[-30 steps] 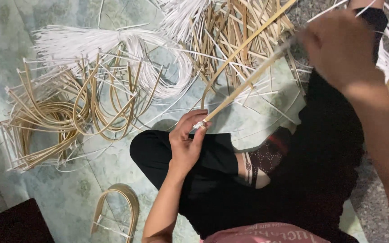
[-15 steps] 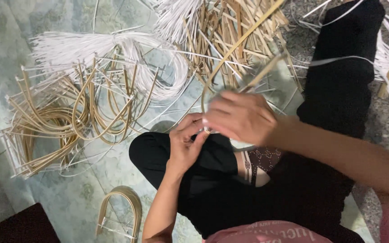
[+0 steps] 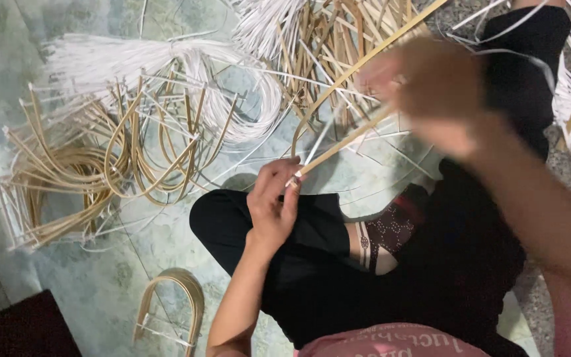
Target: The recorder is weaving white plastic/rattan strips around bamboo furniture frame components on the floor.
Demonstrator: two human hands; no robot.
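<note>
My left hand [image 3: 273,205] pinches the near end of a long tan cane strip [image 3: 345,142] above my black-trousered knee. The strip slants up and to the right. A thin white strand [image 3: 318,142] runs from the same pinch. My right hand [image 3: 431,92], blurred by motion, is raised further along the strip, with its fingers closed round the strip and strand. A second tan strip [image 3: 365,63] arcs from near my left hand toward the top right.
A heap of bent tan cane loops [image 3: 87,165] lies on the left of the pale patterned floor mat [image 3: 120,291]. A white strand bundle [image 3: 166,59] lies behind it. Straight canes [image 3: 325,39] pile at top centre. A small U-shaped cane bundle [image 3: 173,297] sits near my knee.
My right hand went from far up the strip down to my left hand, and has now slid back up and right along the strip. My left hand stayed put.
</note>
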